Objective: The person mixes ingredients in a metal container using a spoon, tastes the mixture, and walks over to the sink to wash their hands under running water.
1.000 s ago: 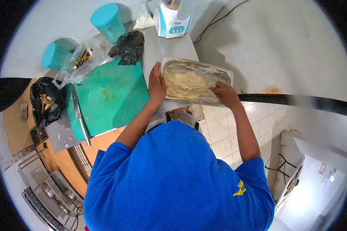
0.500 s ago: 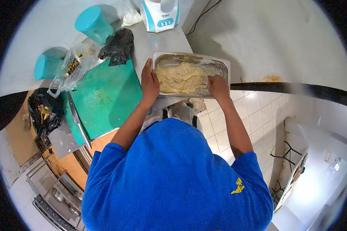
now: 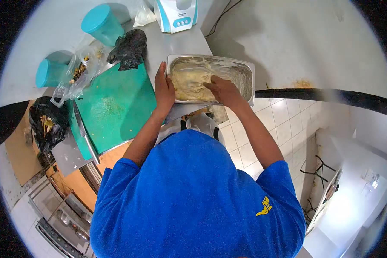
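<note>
A deep rectangular steel pan holds a pale, lumpy, dough-like mash heaped toward its left side. My left hand grips the pan's left end, with the fingers along the outer wall and the thumb at the rim. Over the pan's middle, my right hand is closed, its fingertips down at the mash. Whatever the right fingers may hold is hidden or blurred. Left of the pan lies a green cutting board with pale scraps, and a long knife rests along its left edge.
Behind the board are a black plastic bag, a clear bag of peelings and two turquoise containers. A white-and-turquoise blender base stands at the back. Another black bag with scraps sits left. The counter ends under the pan.
My right hand has moved left from the pan's right end to its middle, into the mash. The mash looks smeared and shifted. My left hand stays at the left end.
</note>
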### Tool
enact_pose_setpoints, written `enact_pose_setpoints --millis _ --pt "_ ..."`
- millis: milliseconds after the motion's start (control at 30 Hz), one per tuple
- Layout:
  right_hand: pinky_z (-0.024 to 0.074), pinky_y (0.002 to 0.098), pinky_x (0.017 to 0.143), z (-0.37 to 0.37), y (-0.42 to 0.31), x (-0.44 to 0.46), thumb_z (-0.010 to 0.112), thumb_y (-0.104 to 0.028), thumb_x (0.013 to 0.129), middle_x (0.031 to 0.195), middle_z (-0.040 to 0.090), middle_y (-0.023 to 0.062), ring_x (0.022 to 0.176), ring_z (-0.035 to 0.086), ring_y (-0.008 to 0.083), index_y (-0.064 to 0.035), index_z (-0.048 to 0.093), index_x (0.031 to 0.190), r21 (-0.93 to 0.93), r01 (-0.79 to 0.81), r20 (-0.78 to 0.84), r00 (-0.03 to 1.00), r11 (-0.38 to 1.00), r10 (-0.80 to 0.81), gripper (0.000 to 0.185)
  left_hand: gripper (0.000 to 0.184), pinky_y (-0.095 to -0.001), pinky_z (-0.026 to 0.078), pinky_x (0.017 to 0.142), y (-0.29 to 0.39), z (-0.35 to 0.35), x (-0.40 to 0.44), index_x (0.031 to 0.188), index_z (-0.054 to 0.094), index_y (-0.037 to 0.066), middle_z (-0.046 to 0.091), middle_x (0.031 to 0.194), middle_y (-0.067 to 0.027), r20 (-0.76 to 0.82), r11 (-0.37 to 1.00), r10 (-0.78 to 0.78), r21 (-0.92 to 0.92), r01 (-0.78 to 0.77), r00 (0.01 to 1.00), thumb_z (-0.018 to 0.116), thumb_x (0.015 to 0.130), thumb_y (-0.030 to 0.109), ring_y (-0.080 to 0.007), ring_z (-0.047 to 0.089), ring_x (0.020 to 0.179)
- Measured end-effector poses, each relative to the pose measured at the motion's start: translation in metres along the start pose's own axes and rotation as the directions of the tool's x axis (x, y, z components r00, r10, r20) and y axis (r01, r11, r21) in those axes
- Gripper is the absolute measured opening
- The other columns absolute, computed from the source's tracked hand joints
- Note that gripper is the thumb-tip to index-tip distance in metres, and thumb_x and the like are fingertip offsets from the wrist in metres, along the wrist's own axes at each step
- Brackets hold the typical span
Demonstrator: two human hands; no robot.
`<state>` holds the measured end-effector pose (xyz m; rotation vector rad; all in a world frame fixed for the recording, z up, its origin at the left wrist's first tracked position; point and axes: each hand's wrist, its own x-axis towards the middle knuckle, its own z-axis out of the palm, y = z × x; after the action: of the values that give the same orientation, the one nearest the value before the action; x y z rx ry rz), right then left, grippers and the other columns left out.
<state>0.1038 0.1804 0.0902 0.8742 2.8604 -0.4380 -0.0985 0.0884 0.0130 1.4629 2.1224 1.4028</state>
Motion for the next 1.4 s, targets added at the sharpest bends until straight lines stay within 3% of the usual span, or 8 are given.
enact_pose_setpoints --millis 133,333,533,667,867,1167,1267,1400 --pt "0.053 0.0395 0.067 -0.005 0.02 -0.039 0.051 -0.013 0.083 0.092 0.054 0.0123 0.077 0.062 0.0294 -0.0184 0.064 0.107 0.0 0.039 -0.022 0.999 0.999 -0.039 0.028 0.045 -0.0391 0.027 0.107 0.0 0.001 0.001 0.136 0.03 0.001 0.041 0.136 -0.0164 0.022 0.999 -0.053 -0.003 0.053 0.998 0.034 0.092 0.004 -0.0309 0.038 0.127" --pt "0.052 0.0421 0.069 -0.018 0.072 -0.078 0.052 -0.014 0.083 0.086 0.058 0.0127 0.079 0.061 0.0312 -0.0157 0.066 0.104 0.073 -0.207 -0.153 0.964 0.976 0.216 0.025 0.043 -0.0406 0.029 0.105 0.0 0.0 0.001 0.132 0.033 -0.004 0.042 0.133 -0.02 -0.008 0.999 -0.001 -0.038 0.0 1.0 0.038 0.091 0.003 -0.0336 0.038 0.124" --pt "0.0502 0.0441 0.072 0.006 0.076 -0.062 0.054 -0.014 0.081 0.087 0.061 0.0165 0.081 0.061 0.0338 -0.0092 0.067 0.094 -0.129 -0.497 -0.093 0.867 0.858 0.489 0.02 0.043 -0.0392 0.028 0.106 -0.002 0.001 0.0 0.135 0.031 0.0 0.042 0.135 -0.0169 -0.008 1.0 -0.017 -0.023 0.017 1.0 0.036 0.092 0.006 -0.0306 0.039 0.126" --pt "0.0499 0.0451 0.071 0.009 0.049 -0.038 0.05 -0.017 0.085 0.087 0.061 0.0191 0.083 0.06 0.035 -0.0058 0.066 0.083 0.076 -0.388 -0.129 0.91 0.918 0.395 0.02 0.044 -0.0407 0.029 0.104 0.0 0.0 0.0 0.134 0.031 -0.003 0.041 0.133 -0.0196 -0.008 0.999 -0.01 -0.05 0.01 1.0 0.038 0.091 0.003 -0.0338 0.038 0.123" --pt "0.0485 0.0431 0.07 0.022 0.022 0.019 0.055 -0.01 0.08 0.085 0.057 0.0117 0.079 0.059 0.0325 -0.0117 0.066 0.1 -0.017 -0.265 -0.171 0.951 0.964 0.258 0.024 0.044 -0.0412 0.03 0.103 -0.004 0.003 0.0 0.134 0.032 -0.003 0.042 0.131 -0.0214 -0.013 1.0 0.004 -0.024 -0.004 1.0 0.038 0.09 0.003 -0.035 0.039 0.122" --pt "0.0523 0.0399 0.069 -0.016 -0.002 -0.016 0.05 -0.013 0.084 0.096 0.053 0.0105 0.083 0.06 0.0286 -0.0159 0.061 0.11 -0.084 0.018 0.093 0.996 0.996 -0.01 0.029 0.045 -0.0414 0.029 0.104 0.0 -0.001 0.001 0.134 0.032 -0.003 0.041 0.133 -0.021 0.01 1.0 -0.009 -0.017 0.009 1.0 0.038 0.09 0.003 -0.035 0.038 0.123" --pt "0.0477 0.0374 0.058 -0.011 0.024 -0.042 0.059 -0.006 0.077 0.081 0.052 0.0083 0.073 0.058 0.0255 -0.0151 0.066 0.102 0.006 0.086 -0.12 0.989 0.996 -0.084 0.028 0.045 -0.0411 0.029 0.104 -0.001 0.0 0.001 0.133 0.032 -0.003 0.04 0.134 -0.0205 0.009 0.999 -0.007 -0.034 0.007 1.0 0.039 0.089 0.003 -0.0345 0.038 0.124" --pt "0.0464 0.0401 0.059 -0.006 0.063 -0.055 0.057 -0.008 0.08 0.081 0.053 0.012 0.074 0.058 0.0293 -0.0115 0.066 0.099 0.209 -0.149 -0.182 0.965 0.966 0.188 0.021 0.045 -0.0407 0.03 0.104 -0.001 0.0 0.005 0.133 0.033 -0.002 0.04 0.134 -0.0193 0.019 1.0 -0.02 -0.02 0.021 1.0 0.039 0.089 0.003 -0.0337 0.038 0.124"
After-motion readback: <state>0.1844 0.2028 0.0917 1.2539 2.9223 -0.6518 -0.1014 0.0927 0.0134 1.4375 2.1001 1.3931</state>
